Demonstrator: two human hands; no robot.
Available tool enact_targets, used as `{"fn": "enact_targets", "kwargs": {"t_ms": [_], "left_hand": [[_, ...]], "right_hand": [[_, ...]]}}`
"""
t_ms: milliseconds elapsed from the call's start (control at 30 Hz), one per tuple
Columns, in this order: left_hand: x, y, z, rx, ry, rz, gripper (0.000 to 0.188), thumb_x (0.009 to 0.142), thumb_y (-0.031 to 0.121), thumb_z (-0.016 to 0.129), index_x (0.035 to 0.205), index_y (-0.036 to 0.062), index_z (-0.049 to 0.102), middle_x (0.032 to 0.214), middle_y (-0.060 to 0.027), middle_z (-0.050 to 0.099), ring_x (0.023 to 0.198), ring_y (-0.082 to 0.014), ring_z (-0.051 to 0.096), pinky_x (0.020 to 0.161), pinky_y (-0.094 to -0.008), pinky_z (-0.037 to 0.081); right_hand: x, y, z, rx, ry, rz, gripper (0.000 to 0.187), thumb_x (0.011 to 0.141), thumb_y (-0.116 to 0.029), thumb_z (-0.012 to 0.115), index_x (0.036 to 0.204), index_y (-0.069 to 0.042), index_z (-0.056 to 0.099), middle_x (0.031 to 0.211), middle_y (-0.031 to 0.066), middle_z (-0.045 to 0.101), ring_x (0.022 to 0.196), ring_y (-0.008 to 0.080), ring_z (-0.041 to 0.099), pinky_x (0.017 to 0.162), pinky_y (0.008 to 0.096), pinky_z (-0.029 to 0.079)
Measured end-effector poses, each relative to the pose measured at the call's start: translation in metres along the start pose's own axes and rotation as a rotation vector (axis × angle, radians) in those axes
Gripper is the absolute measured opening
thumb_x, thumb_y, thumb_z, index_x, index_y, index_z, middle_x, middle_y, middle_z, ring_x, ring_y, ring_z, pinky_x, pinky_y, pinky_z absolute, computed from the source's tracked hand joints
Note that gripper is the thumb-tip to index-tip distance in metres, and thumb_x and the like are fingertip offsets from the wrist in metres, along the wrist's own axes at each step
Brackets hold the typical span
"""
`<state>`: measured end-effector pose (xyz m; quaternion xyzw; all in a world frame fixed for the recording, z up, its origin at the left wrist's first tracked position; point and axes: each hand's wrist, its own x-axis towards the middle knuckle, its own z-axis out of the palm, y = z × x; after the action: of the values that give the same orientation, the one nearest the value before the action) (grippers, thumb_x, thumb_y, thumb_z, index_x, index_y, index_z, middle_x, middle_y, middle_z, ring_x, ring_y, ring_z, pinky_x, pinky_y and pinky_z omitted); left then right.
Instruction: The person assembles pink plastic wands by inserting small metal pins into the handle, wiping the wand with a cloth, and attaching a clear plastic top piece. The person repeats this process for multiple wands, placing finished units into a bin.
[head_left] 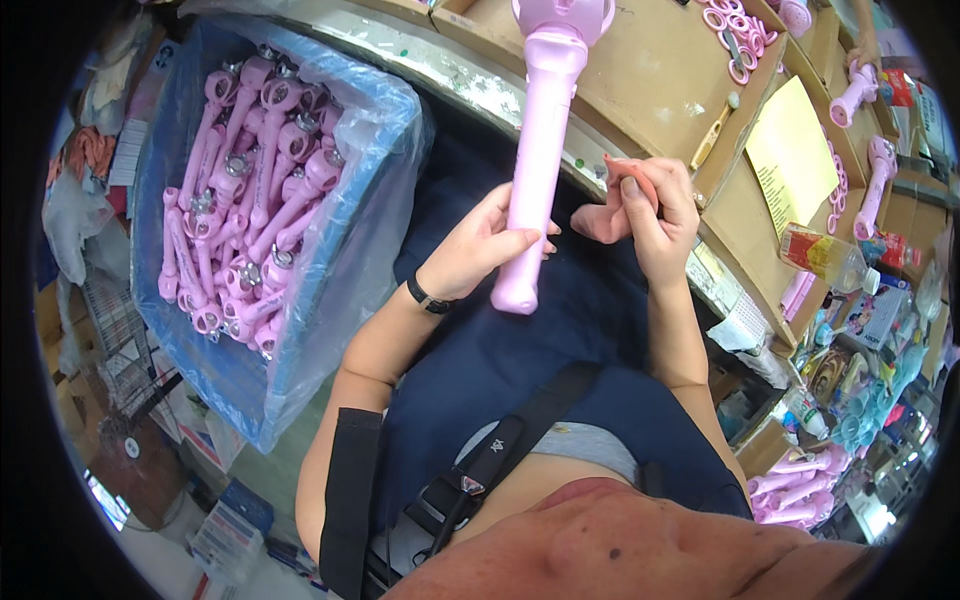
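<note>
A large pink toy wand [541,130] stands tilted in front of me, its wide ringed head cut off by the top edge of the view. My left hand [478,243] is closed round its handle near the rounded lower end, thumb across the front. To the right, a little apart from the wand, my right hand [665,215] is closed on a crumpled salmon-pink cloth [597,222]. Part of the cloth sticks out above the fingers, and part hangs towards the wand.
On my left, a blue crate [290,375] lined with clear plastic holds many pink wands [265,150]. Cardboard trays [640,75] cover the bench ahead, with a brush [712,138], yellow paper [790,150] and pink rings [742,30]. A clear bottle [828,258] lies right. Another person's hand [864,52] touches a wand.
</note>
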<state>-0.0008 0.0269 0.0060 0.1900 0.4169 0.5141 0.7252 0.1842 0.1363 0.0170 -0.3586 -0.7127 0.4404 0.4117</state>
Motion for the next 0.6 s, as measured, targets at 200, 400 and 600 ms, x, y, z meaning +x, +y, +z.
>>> {"fn": "enact_targets", "kwargs": {"t_ms": [200, 400, 600], "left_hand": [[0.003, -0.001, 0.007, -0.028, 0.084, -0.033, 0.04, 0.088, 0.014, 0.063, 0.119, 0.0029, 0.039, 0.091, -0.0085, 0.061, 0.067, -0.014, 0.063, 0.059, -0.0268, 0.054], [0.001, 0.007, 0.007, -0.003, 0.084, -0.094, 0.049, 0.086, 0.014, 0.065, 0.126, 0.0002, 0.042, 0.089, -0.01, 0.065, 0.062, -0.013, 0.063, 0.057, -0.0242, 0.054], [0.0, 0.006, 0.006, -0.003, 0.099, -0.094, 0.047, 0.084, 0.015, 0.067, 0.124, 0.0006, 0.045, 0.089, -0.0088, 0.064, 0.063, -0.0118, 0.063, 0.057, -0.023, 0.053]], "right_hand": [[0.001, 0.008, 0.006, -0.034, -0.058, -0.071, 0.022, 0.082, 0.001, 0.062, 0.102, -0.003, 0.069, 0.091, 0.0085, 0.056, 0.078, 0.015, 0.058, 0.067, 0.0254, 0.046], [0.01, 0.003, 0.01, -0.089, -0.146, -0.156, 0.027, 0.077, 0.005, 0.065, 0.102, -0.004, 0.069, 0.091, 0.0087, 0.056, 0.073, 0.0133, 0.058, 0.06, 0.024, 0.046], [0.029, 0.007, 0.029, -0.256, -0.159, -0.503, 0.032, 0.066, -0.002, 0.077, 0.096, -0.009, 0.071, 0.08, 0.0026, 0.061, 0.07, 0.0177, 0.058, 0.057, 0.0275, 0.047]]}}
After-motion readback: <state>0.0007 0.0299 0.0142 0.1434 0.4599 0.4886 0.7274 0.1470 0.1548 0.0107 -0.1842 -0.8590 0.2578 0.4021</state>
